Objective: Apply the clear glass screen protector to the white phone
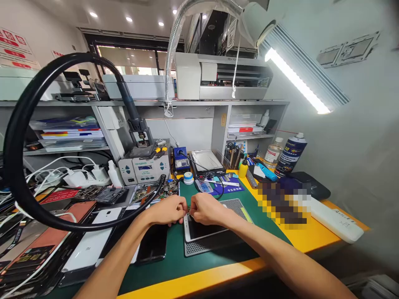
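A white-framed phone (202,233) with a dark screen lies on a grey perforated pad (195,249) on the green mat (271,228). My left hand (170,209) is curled with its fingers pinched beside the phone's far left corner. Right next to it, my right hand (205,208) is closed too, fingers bent down over the phone's far edge. Whatever is between the fingertips is too small or hidden to make out. Below my left wrist lies a black phone (152,245), partly covered by the arm.
A black hose (15,124) loops over the left side, above phones and cables. A rework station (145,170) and a soldering station (181,160) stand at the back. A lamp (299,79) hangs at upper right. Bottles, a spray can (291,153) and a white bar (333,220) occupy the right side.
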Tool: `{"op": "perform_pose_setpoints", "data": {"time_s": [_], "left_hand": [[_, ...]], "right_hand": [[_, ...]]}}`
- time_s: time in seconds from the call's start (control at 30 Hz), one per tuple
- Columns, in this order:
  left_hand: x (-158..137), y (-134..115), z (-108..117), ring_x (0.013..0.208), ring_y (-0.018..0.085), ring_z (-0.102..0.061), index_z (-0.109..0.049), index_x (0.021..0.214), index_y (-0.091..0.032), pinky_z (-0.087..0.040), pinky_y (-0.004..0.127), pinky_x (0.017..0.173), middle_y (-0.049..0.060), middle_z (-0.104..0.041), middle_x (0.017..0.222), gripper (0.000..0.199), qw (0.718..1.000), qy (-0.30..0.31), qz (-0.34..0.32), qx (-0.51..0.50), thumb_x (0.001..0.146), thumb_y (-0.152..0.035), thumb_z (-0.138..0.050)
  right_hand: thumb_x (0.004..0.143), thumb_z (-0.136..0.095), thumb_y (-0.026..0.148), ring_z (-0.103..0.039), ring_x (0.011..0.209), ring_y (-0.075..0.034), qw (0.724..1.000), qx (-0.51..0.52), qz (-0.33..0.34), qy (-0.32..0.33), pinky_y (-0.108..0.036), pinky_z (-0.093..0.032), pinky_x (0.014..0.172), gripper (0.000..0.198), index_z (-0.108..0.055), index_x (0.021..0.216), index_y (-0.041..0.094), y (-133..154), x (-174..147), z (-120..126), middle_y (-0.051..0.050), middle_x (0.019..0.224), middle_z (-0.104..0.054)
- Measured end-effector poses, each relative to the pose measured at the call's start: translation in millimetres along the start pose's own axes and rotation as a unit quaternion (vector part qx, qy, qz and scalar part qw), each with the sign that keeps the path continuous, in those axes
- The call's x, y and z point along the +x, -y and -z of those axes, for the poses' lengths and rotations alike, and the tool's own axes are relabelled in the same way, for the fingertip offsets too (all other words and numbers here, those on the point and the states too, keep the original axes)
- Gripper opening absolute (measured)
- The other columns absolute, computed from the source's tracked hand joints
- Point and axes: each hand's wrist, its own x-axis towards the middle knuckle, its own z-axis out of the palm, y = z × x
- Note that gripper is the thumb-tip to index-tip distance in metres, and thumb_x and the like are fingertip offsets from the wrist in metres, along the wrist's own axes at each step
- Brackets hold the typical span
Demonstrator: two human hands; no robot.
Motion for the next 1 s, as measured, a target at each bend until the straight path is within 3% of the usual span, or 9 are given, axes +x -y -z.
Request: {"op": "perform_pose_setpoints", "data": {"time_s": [0.4, 0.8, 1.0], "left_hand": [[-4.0, -8.2, -0.7, 0.063, 0.016, -0.059, -0.053, 0.085, -0.02, -0.046, 0.024, 0.048, 0.002, -0.069, 0.075, 0.016, 1.0, -0.004, 0.021, 0.01, 0.078, -0.034, -0.055], [-5.8, -10.7, -2.6, 0.06, 0.015, -0.056, -0.053, 0.083, -0.021, -0.045, 0.024, 0.048, 0.001, -0.069, 0.074, 0.016, 0.999, -0.01, 0.032, 0.01, 0.082, -0.037, -0.055], [-7.8, -14.8, -2.9, 0.061, 0.015, -0.056, -0.053, 0.083, -0.02, -0.045, 0.024, 0.049, 0.002, -0.068, 0.075, 0.017, 0.999, -0.014, 0.037, 0.016, 0.082, -0.037, -0.055]], "right_hand": [[0.067, -0.066, 0.01, -0.071, 0.08, -0.024, 0.998, 0.014, -0.064, 0.018, -0.026, -0.039, 0.059, 0.018, -0.076, 0.081, 0.013, -1.9, -14.4, 19.7, -0.016, 0.086, -0.077], [0.067, -0.062, 0.01, -0.068, 0.071, -0.022, 0.995, 0.022, -0.094, 0.03, -0.027, -0.032, 0.052, 0.013, -0.071, 0.073, 0.015, -41.9, -24.4, 33.2, -0.012, 0.076, -0.074], [0.067, -0.063, 0.011, -0.064, 0.069, -0.019, 0.993, 0.029, -0.112, 0.023, -0.025, -0.034, 0.052, 0.009, -0.069, 0.073, 0.016, -62.6, -33.6, 42.8, -0.009, 0.075, -0.073]]}}
